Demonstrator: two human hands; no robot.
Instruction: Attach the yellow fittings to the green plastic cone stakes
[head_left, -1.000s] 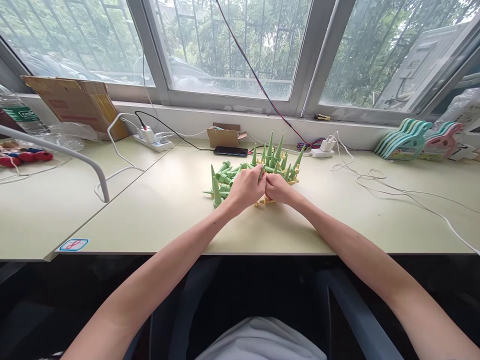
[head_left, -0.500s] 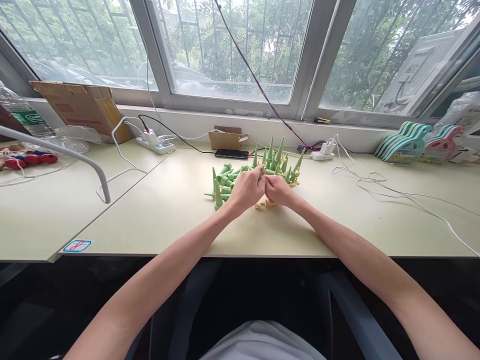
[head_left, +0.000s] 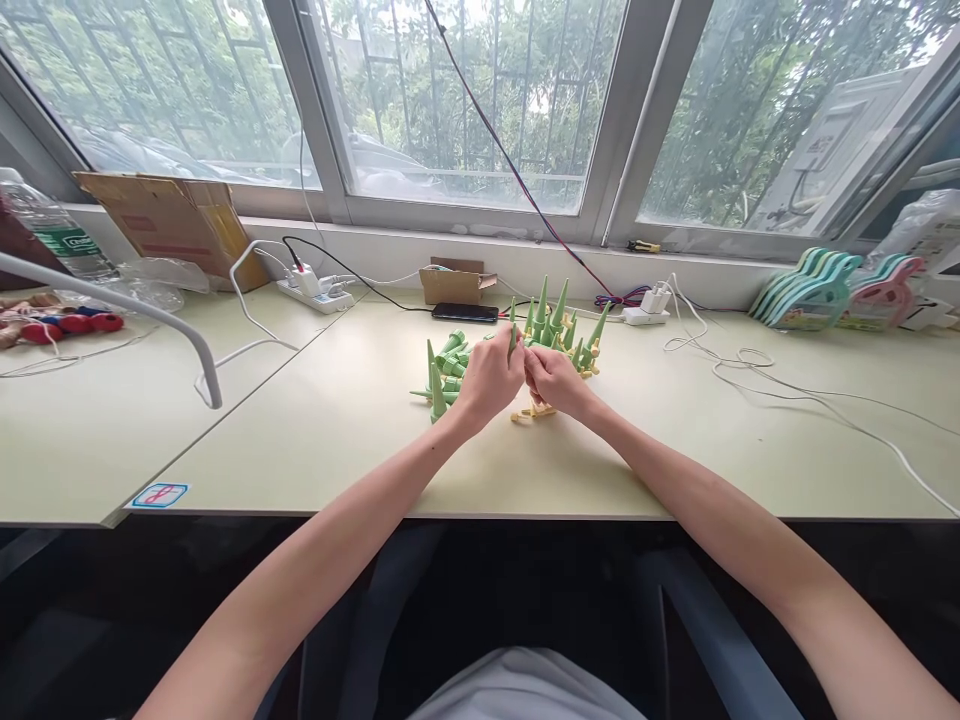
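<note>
My left hand [head_left: 491,378] is closed on a green plastic cone [head_left: 513,330], whose pointed tip sticks up above the fingers. Pressed against it, my right hand [head_left: 553,378] is closed too; what its fingers grip is hidden. Left of the hands lies a pile of green cones [head_left: 451,358], some upright, some on their sides. Behind and right of them, several green cones [head_left: 556,312] stand upright with yellow pieces [head_left: 592,360] at their bases. More small yellow plastic pieces [head_left: 534,411] lie on the table below my right hand.
A black phone [head_left: 465,313] and a small open cardboard box [head_left: 452,283] sit behind the cones. Power strips [head_left: 315,294] with cables stand at the back. Loose white cable [head_left: 810,390] crosses the right side, near green and pink plastic hangers [head_left: 810,290]. A grey metal tube [head_left: 150,315] curves at left.
Both hands stay together; the left has shifted slightly left, and the green cone's tip shows more upright. The camera view has tilted up a little.
</note>
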